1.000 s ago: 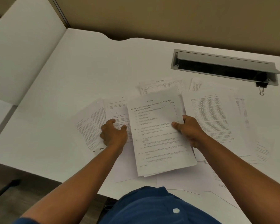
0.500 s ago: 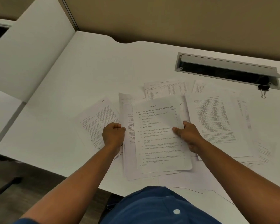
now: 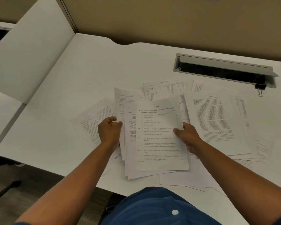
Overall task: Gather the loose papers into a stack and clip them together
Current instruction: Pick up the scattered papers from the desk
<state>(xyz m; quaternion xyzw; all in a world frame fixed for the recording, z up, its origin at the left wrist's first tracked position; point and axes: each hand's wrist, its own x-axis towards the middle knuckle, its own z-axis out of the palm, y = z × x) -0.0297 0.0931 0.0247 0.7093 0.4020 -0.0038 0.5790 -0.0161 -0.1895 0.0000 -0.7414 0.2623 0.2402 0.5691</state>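
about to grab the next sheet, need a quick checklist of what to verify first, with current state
1. Right hand grips the gathered stack: ok.
2. Left hand has a sheet at the stack's left edge: ok.
3. Stack edges squared: not ok, sheets fan out at the bottom.
4. All sheets gathered: not ok, the loose papers on the right lie apart.
5. Binder clip within reach: cannot tell.

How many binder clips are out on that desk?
1. The black binder clip sits at the right end of the grey cable tray, beyond the papers. Others may be hidden under the sheets.
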